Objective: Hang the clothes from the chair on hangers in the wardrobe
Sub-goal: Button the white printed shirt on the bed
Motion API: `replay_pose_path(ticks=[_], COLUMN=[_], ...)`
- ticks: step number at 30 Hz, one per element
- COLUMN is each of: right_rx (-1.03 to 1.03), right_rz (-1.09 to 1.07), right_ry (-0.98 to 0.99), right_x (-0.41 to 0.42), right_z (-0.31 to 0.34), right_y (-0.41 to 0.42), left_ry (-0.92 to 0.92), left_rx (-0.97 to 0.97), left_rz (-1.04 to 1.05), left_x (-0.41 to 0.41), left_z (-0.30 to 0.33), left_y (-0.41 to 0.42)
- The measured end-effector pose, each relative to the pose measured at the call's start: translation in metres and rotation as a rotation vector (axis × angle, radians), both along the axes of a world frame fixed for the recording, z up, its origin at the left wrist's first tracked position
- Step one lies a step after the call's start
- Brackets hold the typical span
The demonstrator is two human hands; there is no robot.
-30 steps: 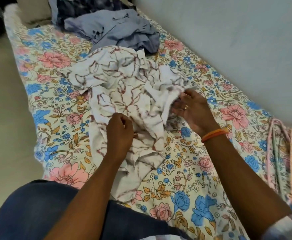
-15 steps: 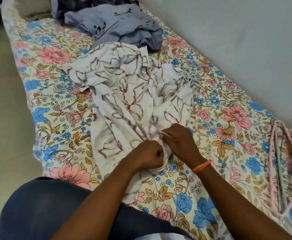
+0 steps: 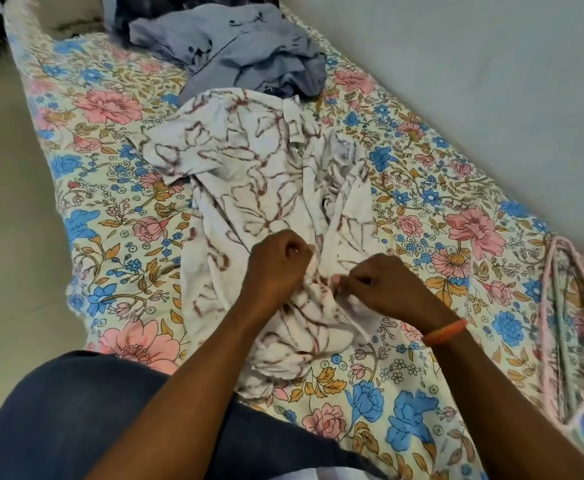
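A white shirt with a dark red leaf print [image 3: 266, 181] lies spread on the flowered bed sheet [image 3: 457, 216]. My left hand [image 3: 276, 266] grips a bunch of its cloth near the lower front. Just to the right, my right hand [image 3: 384, 289] pinches the shirt's edge, with an orange band on that wrist. Both hands sit close together over the shirt's lower part. A grey-blue garment [image 3: 238, 50] lies crumpled beyond the shirt, toward the head of the bed.
Pink and yellow hangers [image 3: 574, 327] lie on the bed at the right edge. A pale wall [image 3: 474, 64] runs along the bed's far side. Bare floor [image 3: 3, 237] lies to the left. My knee in dark trousers [image 3: 69, 417] is at the bottom.
Both hands came together at the shirt's lower part, then shifted slightly right and apart, still holding the cloth. The shirt is pulled straighter and flatter than a second ago.
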State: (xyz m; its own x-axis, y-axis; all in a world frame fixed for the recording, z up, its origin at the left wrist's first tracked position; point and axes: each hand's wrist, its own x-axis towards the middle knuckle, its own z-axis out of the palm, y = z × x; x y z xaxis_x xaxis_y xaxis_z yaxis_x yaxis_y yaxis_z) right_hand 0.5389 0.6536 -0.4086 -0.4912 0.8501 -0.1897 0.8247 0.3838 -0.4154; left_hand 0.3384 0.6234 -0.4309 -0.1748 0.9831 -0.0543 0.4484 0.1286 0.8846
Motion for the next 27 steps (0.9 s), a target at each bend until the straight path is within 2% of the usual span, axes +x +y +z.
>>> replay_pose_path(ticks=[2, 4, 6, 9, 13, 15, 18, 21, 23, 27], right_rx=[0.131, 0.155, 0.136, 0.085, -0.036, -0.185, -0.552, -0.821, -0.870, -0.869], right_rz=[-0.149, -0.293, -0.417, -0.561, -0.661, -0.729, -0.886, -1.021, -1.054, -0.918], right_ry=[0.113, 0.170, 0.169, 0.158, 0.323, 0.484, 0.824, 1.082, 1.182, 1.362], right_x=[-0.015, -0.029, -0.038, -0.037, -0.026, -0.018, -0.008, 0.003, 0.005, -0.004], right_z=[-0.009, -0.021, -0.038, -0.056, -0.049, -0.040, -0.031, -0.032, -0.026, -0.005], right_y=[0.006, 0.009, 0.008, 0.005, 0.011, 0.013, 0.010, 0.013, 0.014, 0.012], left_ry=[0.267, 0.345, 0.414, 0.521, 0.665, 0.713, 0.596, 0.228, 0.037, -0.297], left_rx=[0.061, -0.059, -0.074, -0.017, 0.033, 0.034, 0.030, -0.009, 0.022, 0.063], left_rz=[0.093, 0.057, -0.010, -0.105, -0.175, -0.215, -0.191, -0.051, 0.068, 0.148], left_x=[0.001, 0.001, 0.003, 0.011, 0.020, 0.022, 0.020, 0.013, 0.009, 0.008], left_z=[-0.017, -0.031, -0.039, -0.040, -0.042, -0.043, -0.047, -0.041, -0.028, 0.003], left_y=[0.008, 0.013, 0.015, 0.013, 0.013, 0.014, 0.013, 0.012, 0.013, 0.011])
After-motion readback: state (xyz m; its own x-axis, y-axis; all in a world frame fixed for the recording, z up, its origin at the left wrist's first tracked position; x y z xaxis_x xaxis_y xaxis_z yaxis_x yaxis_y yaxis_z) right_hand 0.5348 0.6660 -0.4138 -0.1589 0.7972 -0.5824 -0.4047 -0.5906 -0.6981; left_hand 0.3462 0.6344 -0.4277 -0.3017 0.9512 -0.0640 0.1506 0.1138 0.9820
